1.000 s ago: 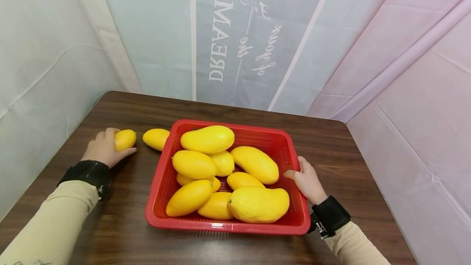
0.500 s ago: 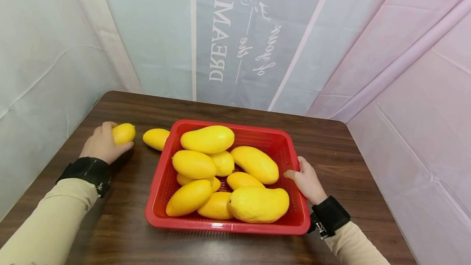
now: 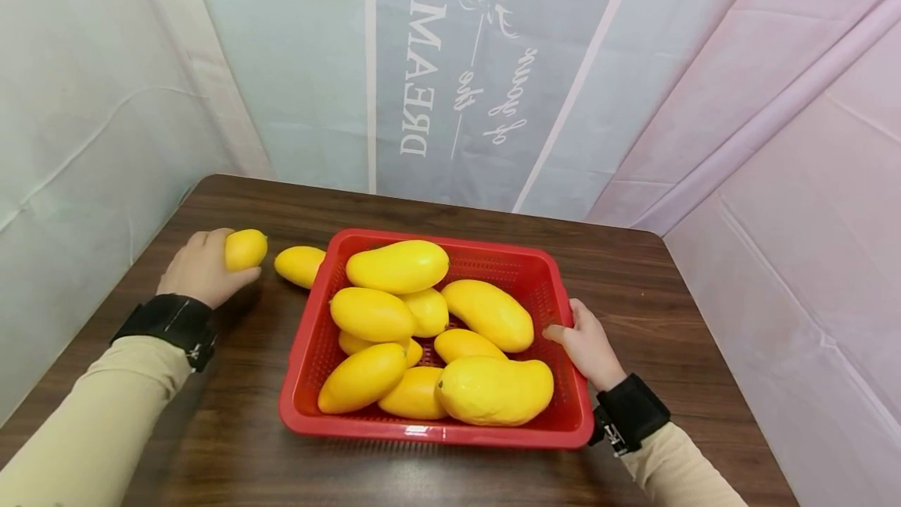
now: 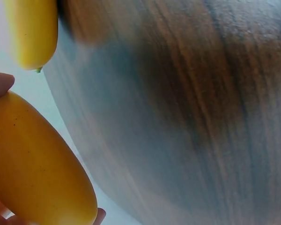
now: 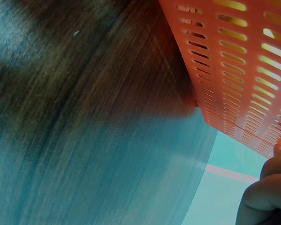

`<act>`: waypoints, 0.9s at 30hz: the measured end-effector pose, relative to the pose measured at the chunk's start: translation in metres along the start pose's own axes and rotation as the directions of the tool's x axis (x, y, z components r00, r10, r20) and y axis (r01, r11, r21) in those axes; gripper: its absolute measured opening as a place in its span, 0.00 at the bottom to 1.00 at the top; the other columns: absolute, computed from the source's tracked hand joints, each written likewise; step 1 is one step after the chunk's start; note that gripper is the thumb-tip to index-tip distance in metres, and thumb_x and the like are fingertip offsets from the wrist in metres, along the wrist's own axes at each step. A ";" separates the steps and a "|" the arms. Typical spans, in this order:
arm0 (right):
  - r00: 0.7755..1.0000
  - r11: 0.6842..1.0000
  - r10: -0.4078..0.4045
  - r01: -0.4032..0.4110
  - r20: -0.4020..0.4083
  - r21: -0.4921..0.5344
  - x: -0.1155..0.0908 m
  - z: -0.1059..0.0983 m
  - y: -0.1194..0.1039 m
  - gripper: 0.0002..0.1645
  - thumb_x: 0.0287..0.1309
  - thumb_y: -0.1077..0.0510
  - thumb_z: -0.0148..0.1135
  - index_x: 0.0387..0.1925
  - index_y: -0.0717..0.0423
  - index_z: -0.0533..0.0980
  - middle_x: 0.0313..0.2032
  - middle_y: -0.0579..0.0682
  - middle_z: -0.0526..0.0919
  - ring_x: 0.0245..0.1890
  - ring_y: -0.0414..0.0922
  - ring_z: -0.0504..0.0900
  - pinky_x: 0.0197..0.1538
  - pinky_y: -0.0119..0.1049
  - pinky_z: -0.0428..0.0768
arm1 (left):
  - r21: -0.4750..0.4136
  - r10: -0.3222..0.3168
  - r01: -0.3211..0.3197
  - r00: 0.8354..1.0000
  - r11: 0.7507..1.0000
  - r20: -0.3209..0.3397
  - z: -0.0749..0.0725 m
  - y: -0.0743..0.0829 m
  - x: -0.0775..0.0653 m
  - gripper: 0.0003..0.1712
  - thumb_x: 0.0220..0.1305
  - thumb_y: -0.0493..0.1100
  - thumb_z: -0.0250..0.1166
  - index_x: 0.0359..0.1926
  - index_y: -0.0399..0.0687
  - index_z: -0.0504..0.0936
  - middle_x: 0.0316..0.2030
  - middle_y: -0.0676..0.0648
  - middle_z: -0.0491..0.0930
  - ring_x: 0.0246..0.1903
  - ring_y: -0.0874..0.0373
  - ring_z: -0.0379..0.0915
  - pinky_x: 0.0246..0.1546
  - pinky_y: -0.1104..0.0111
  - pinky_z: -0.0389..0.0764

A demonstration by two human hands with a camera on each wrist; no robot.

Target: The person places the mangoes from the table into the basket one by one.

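In the head view my left hand (image 3: 204, 268) grips a yellow mango (image 3: 245, 249) at the left of the table. The left wrist view shows that mango (image 4: 37, 159) between thumb and fingers. Another mango (image 3: 299, 265) lies just right of it, partly hidden behind the red basket's left rim. My right hand (image 3: 587, 344) holds the right rim of the red plastic basket (image 3: 436, 435), thumb over the inside edge. Several mangoes (image 3: 496, 391) lie piled in the basket. In the right wrist view, curled fingers (image 5: 267, 197) sit against the basket's slotted wall (image 5: 234, 61).
The dark wooden table (image 3: 662, 303) carries everything. Its far edge meets a hanging cloth (image 3: 317, 61) with printed lettering. Pale cloth walls (image 3: 809, 257) stand at the left and right sides.
My left hand has lifted the mango and moved slightly toward the far side, then a little right. The right hand and the basket stay in place.
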State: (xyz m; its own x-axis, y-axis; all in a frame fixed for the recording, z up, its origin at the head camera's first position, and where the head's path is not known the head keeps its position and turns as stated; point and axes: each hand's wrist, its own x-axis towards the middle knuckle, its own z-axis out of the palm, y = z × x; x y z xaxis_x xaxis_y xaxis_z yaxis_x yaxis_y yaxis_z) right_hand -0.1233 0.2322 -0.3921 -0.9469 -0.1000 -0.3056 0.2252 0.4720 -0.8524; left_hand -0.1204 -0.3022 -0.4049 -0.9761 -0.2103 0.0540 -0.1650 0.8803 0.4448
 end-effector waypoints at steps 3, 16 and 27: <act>1.000 1.000 -0.003 0.003 -0.002 -0.003 0.000 0.000 0.000 0.25 0.62 0.62 0.56 0.58 0.66 0.60 0.51 0.68 0.77 0.39 0.50 0.88 0.40 0.51 0.87 | -0.009 0.039 -0.039 0.999 0.999 -0.016 0.000 0.003 0.001 0.41 0.54 0.52 0.70 0.60 0.28 0.68 0.49 0.25 0.71 0.43 0.32 0.70 0.39 0.41 0.73; 1.000 1.000 -0.014 0.014 -0.006 -0.011 0.000 0.000 -0.001 0.25 0.62 0.63 0.56 0.57 0.66 0.60 0.51 0.69 0.77 0.39 0.51 0.88 0.40 0.52 0.87 | 0.011 0.071 -0.071 0.997 0.997 -0.019 -0.014 0.030 0.003 0.44 0.57 0.59 0.68 0.64 0.34 0.67 0.51 0.22 0.67 0.42 0.27 0.71 0.39 0.40 0.74; 1.000 1.000 -0.017 0.017 -0.001 0.000 0.000 0.001 0.000 0.25 0.62 0.63 0.56 0.58 0.66 0.60 0.51 0.69 0.77 0.39 0.51 0.88 0.41 0.52 0.87 | 0.031 0.113 -0.114 0.993 0.993 0.025 -0.021 0.053 0.005 0.46 0.57 0.59 0.68 0.67 0.35 0.65 0.49 0.23 0.69 0.39 0.30 0.73 0.38 0.40 0.76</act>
State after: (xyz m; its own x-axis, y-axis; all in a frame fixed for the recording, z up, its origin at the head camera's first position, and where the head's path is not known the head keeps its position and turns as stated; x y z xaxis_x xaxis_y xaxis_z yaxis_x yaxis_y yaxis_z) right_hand -0.1230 0.2315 -0.3920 -0.9507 -0.1077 -0.2907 0.2089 0.4703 -0.8574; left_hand -0.1308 -0.2654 -0.3618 -0.9918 -0.0982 0.0813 -0.0568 0.9115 0.4073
